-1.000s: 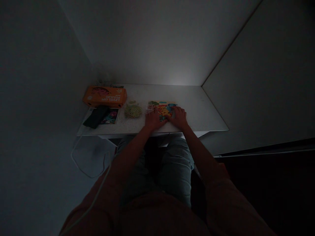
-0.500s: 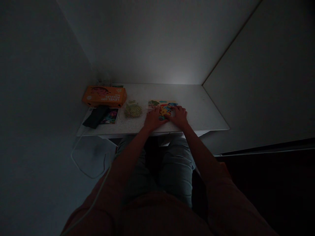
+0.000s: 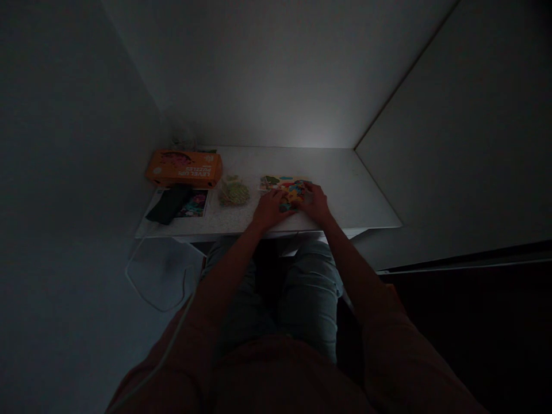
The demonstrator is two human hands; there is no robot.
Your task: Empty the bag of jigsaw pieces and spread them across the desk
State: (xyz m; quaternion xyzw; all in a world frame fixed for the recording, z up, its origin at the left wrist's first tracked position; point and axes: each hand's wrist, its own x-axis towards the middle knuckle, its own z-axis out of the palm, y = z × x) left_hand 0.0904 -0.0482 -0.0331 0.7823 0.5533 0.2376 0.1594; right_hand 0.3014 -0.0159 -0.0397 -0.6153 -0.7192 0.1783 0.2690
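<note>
Currently | puzzle pic [image 3: 295, 194] on white tbl [image 3: 353, 201], betw. L hand [image 3: 269, 210] & R hand [image 3: 316, 206] | fingers bent over it, can't tell if gripping | upper strip looks laid, prob. mid-assembly; lower part partly hidden, amt left unclear

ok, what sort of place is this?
Probably a dim corner of a home, though I can't be sure: a white table against the wall, an orange puzzle box and a colourful picture on it.
</note>
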